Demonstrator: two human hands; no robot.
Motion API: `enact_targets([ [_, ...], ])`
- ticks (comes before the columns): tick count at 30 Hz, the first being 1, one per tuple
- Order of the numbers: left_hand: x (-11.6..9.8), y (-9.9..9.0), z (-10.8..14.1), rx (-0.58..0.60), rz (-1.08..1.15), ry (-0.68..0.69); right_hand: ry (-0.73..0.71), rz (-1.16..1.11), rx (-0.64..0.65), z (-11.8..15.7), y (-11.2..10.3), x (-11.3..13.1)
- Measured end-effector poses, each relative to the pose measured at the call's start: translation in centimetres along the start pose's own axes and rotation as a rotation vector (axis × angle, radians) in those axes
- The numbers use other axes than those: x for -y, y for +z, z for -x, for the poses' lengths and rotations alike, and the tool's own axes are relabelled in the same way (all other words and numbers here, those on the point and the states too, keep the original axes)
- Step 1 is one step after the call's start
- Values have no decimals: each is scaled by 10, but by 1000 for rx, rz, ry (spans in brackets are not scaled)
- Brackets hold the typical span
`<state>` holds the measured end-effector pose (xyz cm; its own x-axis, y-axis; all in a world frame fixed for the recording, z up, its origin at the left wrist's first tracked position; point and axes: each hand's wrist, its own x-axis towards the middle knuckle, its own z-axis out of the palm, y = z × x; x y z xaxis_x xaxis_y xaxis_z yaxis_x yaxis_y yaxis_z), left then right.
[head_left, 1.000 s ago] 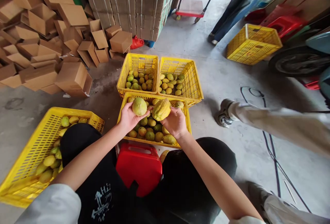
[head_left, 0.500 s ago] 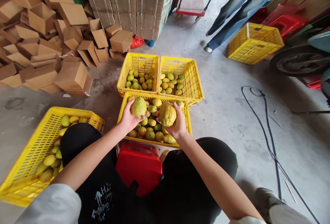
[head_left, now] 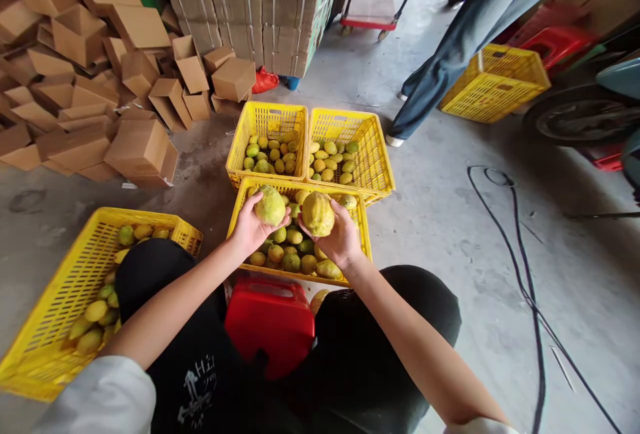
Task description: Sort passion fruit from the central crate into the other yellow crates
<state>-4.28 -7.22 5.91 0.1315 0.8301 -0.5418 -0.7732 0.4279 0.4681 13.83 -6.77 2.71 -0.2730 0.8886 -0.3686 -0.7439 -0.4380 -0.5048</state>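
Note:
My left hand (head_left: pixel 251 226) holds a large green-yellow fruit (head_left: pixel 270 206). Beside it, my right hand (head_left: pixel 341 234) has its fingers round a bumpy yellow fruit (head_left: pixel 318 214). Both fruits are above the near yellow crate (head_left: pixel 300 276), which contains many green and yellow fruits (head_left: pixel 291 262). Behind it stand two more crates, the back left crate (head_left: pixel 231 154) and the back right crate (head_left: pixel 384 161), each with smaller fruits on the bottom. The two held fruits are close together but apart.
A yellow crate (head_left: pixel 45 327) with fruits stands by my left knee, and a red stool (head_left: pixel 270 327) between my legs. Cardboard boxes (head_left: pixel 137 147) are piled at the left. A person in jeans (head_left: pixel 440 67) stands beyond the crates. A black cable (head_left: pixel 523 247) lies on the right floor.
My right hand has moved slightly left with its fruit, which has turned a little. My left hand is nearly unmoved. The person in jeans has stepped closer to the back right crate.

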Motion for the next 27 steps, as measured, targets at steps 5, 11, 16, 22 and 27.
enact_targets([
  [5,-1,-1,0,-3,-14,-21,67,31,-14,0,-4,-1],
  [11,-1,-5,-1,54,0,-74,60,65,15,1,-2,1],
  [16,2,-5,-3,25,30,-71,89,53,111,3,-1,4],
  [22,3,-6,-6,58,16,-43,52,85,56,2,-2,2],
  [27,3,-4,-4,47,-23,-57,51,65,41,4,0,1],
])
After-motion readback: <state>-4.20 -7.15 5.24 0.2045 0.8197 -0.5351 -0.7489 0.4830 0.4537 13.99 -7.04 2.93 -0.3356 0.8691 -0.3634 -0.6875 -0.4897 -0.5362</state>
